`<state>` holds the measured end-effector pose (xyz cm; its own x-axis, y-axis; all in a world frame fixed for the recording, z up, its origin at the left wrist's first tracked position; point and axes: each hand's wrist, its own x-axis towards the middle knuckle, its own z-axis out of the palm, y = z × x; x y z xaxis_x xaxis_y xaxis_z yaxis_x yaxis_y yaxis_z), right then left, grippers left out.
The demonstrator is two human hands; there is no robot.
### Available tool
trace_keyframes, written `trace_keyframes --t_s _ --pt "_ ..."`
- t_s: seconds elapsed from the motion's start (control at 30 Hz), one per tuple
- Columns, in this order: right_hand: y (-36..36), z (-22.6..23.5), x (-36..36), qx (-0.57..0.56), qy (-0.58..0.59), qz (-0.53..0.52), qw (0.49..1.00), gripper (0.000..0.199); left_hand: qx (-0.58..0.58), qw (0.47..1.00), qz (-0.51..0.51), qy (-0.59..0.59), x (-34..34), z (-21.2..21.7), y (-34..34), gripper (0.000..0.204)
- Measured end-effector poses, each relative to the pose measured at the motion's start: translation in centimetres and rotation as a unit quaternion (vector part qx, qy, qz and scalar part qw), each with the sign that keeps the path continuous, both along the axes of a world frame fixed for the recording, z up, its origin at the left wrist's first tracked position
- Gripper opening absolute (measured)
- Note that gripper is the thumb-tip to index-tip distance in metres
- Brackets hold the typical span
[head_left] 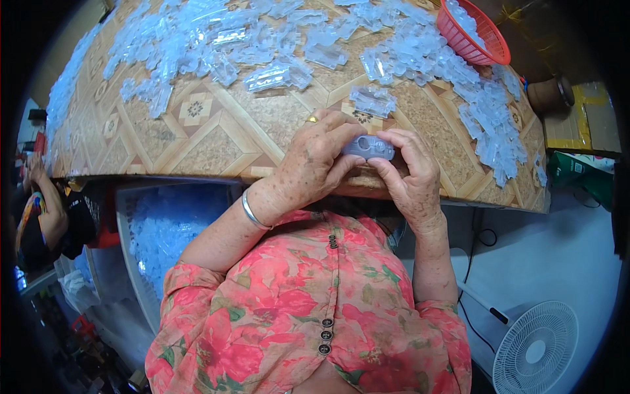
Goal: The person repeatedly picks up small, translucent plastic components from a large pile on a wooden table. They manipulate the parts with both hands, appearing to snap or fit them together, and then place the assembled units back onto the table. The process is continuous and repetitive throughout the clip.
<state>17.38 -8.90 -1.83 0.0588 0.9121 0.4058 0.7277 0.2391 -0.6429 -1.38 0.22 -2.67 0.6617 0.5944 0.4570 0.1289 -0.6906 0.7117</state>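
Note:
Near the table's front edge, a small translucent blue-grey plastic part (371,148) with a round opening is held between my two hands. The fingers and thumb of my left hand (312,154) close on its left end, covering that end. My right hand (415,172) pinches the other end between thumb and fingers. Just beyond my fingers, a single clear plastic piece (373,100) lies on the table (216,144). Farther back is a wide spread of similar clear plastic pieces (216,39), some overlapping.
At the far right stands a red plastic basket (482,39) with clear pieces in it. Below the table's left front, a white-rimmed bin (126,223) holds many more. A white fan (536,351) is at lower right. Another person's arm (49,203) shows at left.

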Motion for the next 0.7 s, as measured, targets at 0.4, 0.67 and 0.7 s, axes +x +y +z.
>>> trace_keyframes --t_s 0.4,0.67,0.7 --pt "2.4 2.2 2.7 -0.098 0.072 -0.022 0.992 0.038 0.018 0.999 0.028 -0.007 0.3 -0.2 -0.2 0.035" --pt "8.4 -0.5 8.9 -0.007 -0.236 -0.12 0.964 0.025 0.031 0.999 0.02 -0.039 0.2 -0.6 -0.1 0.037" --pt "8.6 -0.6 9.2 -0.005 -0.228 -0.113 0.967 0.023 0.028 0.999 0.013 -0.043 0.2 -0.5 0.0 0.038"
